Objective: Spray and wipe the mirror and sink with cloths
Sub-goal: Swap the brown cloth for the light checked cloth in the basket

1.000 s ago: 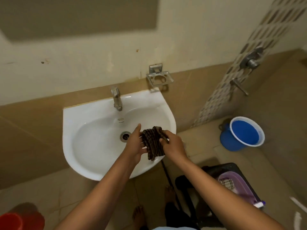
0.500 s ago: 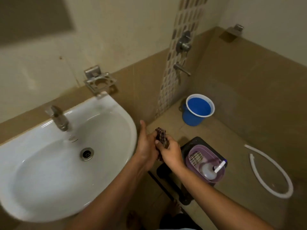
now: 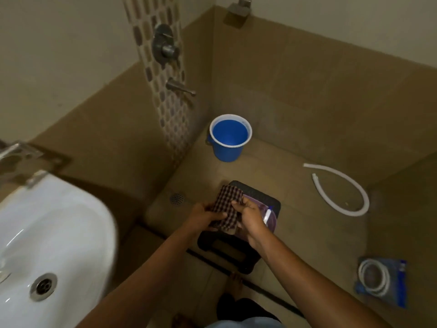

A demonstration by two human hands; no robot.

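Note:
A dark checked cloth is held between my left hand and my right hand, both gripping it above a black stool. A purple basin sits on the stool, mostly hidden behind my right hand, with a white and blue spray nozzle showing at its edge. The white sink fills the lower left, its drain visible. The mirror is out of view.
A blue bucket stands on the floor by the corner. A white hose curls on the tiles to the right. A blue packet with a coiled tube lies at lower right. Shower fittings hang on the wall. A floor drain lies left of the stool.
Both hands carried the cloth from over the sink rightward to above the stool and basin. The view swung right, so the sink slid to the left edge.

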